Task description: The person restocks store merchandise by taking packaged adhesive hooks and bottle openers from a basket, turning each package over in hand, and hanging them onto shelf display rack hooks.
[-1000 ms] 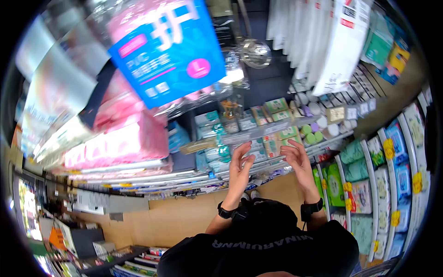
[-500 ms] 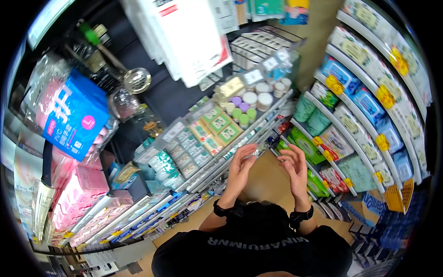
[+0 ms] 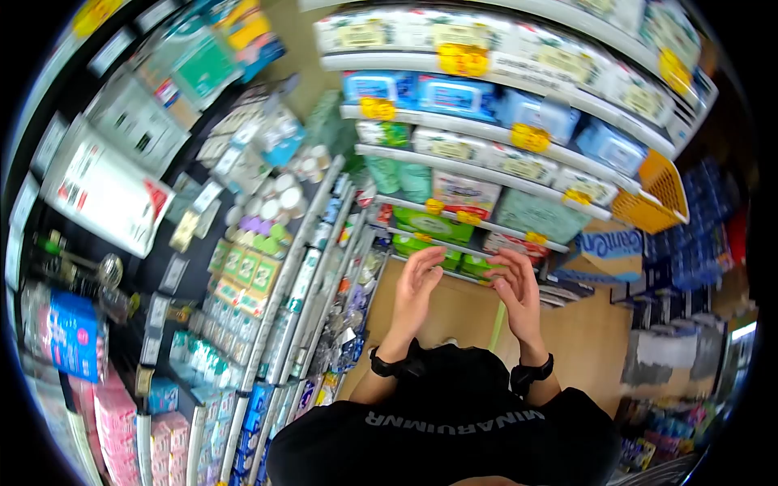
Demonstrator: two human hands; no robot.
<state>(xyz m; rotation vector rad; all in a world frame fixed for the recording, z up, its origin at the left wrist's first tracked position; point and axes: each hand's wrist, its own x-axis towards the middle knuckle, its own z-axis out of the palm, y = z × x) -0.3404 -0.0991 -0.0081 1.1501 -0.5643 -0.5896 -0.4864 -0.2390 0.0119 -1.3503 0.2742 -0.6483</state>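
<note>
My left hand [image 3: 416,285] is raised in front of my body, fingers loosely curved and apart, holding nothing. Opposite it, my right hand [image 3: 519,290] hangs in the air with bent, separated fingers and an empty palm. A gap lies between the two hands, and neither touches any goods. Closest beyond my fingertips in the picture are green packs [image 3: 433,227] on a low shelf. Above them sit white and red packs [image 3: 466,194] and pale green packs [image 3: 541,212]. Blue wipe packs [image 3: 458,97] fill a higher shelf.
Shelves [image 3: 486,125] with yellow tags face me. To the left, another rack holds small boxes [image 3: 247,271], jars [image 3: 288,194] and hanging packets [image 3: 109,190]. A yellow basket [image 3: 652,194] hangs at the shelf's right end, above a cardboard box [image 3: 604,255]. Tan floor [image 3: 579,332] lies below.
My view has turned to the right, so the wipes shelves now stand ahead and the jar rack has shifted left. My hands stay raised in nearly the same pose.
</note>
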